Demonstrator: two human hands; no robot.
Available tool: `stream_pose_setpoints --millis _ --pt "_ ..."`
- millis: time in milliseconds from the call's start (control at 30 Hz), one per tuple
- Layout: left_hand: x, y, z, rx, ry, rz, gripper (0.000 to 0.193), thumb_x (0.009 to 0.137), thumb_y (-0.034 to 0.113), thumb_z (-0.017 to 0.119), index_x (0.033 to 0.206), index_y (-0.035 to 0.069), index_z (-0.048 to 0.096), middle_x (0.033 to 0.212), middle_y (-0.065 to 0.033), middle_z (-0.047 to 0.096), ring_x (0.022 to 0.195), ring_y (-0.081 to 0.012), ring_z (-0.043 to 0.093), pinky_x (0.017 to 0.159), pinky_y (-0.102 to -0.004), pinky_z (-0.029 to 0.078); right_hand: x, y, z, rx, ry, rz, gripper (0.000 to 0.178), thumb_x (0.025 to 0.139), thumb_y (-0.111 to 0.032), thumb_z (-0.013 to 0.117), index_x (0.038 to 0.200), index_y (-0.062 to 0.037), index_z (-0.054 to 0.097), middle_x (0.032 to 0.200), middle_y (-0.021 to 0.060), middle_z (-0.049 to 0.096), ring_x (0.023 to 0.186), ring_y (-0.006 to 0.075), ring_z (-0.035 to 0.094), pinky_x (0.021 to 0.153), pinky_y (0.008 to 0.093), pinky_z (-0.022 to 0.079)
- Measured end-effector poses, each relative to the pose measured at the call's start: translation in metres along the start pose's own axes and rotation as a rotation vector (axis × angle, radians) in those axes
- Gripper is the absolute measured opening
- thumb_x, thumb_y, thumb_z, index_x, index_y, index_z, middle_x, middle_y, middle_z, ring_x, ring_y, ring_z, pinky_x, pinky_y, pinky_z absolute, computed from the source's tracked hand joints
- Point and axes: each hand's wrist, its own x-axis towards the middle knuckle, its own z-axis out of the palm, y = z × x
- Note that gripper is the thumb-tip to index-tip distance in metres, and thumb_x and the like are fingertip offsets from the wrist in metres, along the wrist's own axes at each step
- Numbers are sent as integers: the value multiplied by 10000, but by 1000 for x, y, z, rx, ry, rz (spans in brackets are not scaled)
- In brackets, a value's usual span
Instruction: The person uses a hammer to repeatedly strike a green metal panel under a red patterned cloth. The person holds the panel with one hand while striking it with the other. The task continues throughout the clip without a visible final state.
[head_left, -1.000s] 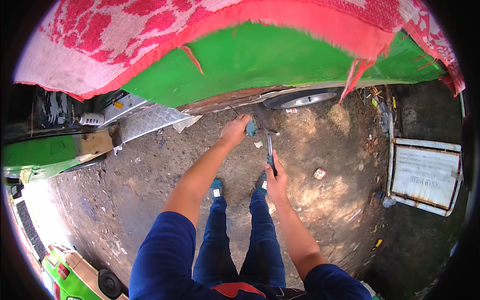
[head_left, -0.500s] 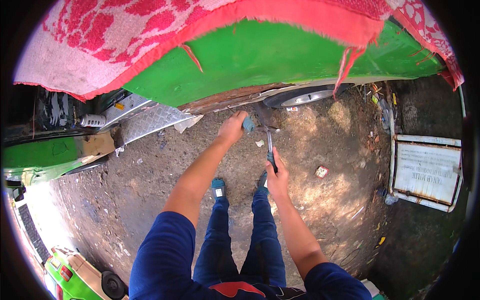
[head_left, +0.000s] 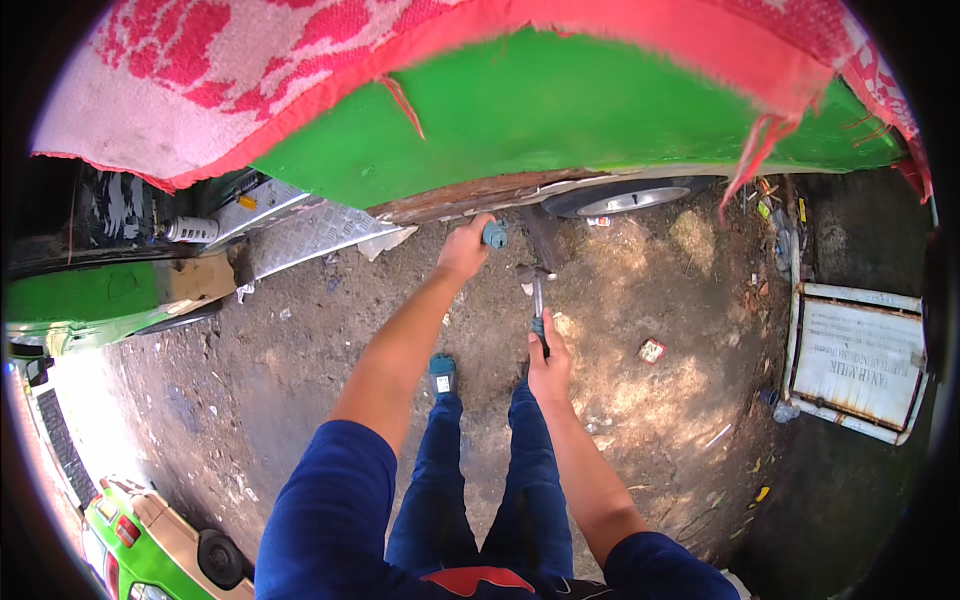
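At the lower edge of a green vehicle body panel (head_left: 560, 110), my left hand (head_left: 464, 248) is closed round a teal-handled tool (head_left: 495, 235). The thick butt of its handle sticks out toward the right; its far end is hidden by my hand and the panel edge, so I cannot tell its exact kind. My right hand (head_left: 549, 368) grips a hammer (head_left: 538, 300) by its dark, teal-banded handle. The hammer's metal head is a short way nearer me and right of the butt, apart from it. Brown, rough, rusty-looking material (head_left: 480, 198) runs along the panel's lower edge.
A red and pink cloth (head_left: 250, 80) drapes over the panel, with loose strands hanging. Beneath it shows a wheel (head_left: 635, 198). Left are a metal tread plate (head_left: 310, 235) and a spray can (head_left: 192, 230). A white framed sign (head_left: 858, 355) lies right. Litter dots the dirt ground.
The hammer head has drawn back toward me, away from the tool's butt. My left hand keeps its grip on the tool near the panel edge. The view has shifted slightly.
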Motion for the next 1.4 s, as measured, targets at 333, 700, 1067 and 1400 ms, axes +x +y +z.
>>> stream_pose_setpoints --millis 333,700,1067,1400 --pt "-34 12 13 -71 176 166 485 754 -65 669 1178 148 572 1222 -147 646 1073 -421 621 851 -476 549 19 -37 -20 325 -70 239 502 974 -62 613 1460 -28 491 1108 69 653 893 95 576 794 256 486" --pt "-45 -6 13 -233 271 227 450 754 -101 655 1154 94 587 1239 -173 648 1138 -419 614 929 -425 531 4 -38 -27 385 -90 368 515 978 -66 605 1478 -58 479 1009 16 606 827 60 526 728 221 460" --pt "-49 -26 6 -328 287 200 408 785 -90 645 1149 92 609 1212 -161 661 1114 -379 641 920 -387 518 1 -46 -22 388 -115 415 523 970 -48 614 1476 -66 485 982 -3 585 796 61 519 706 225 456" --pt "-42 -33 -9 -460 230 81 273 882 62 719 1137 81 624 1078 -123 696 955 -222 678 864 -312 513 7 -69 -15 -17 -165 -128 488 952 -58 635 1430 -79 541 947 43 623 764 149 573 677 302 507"
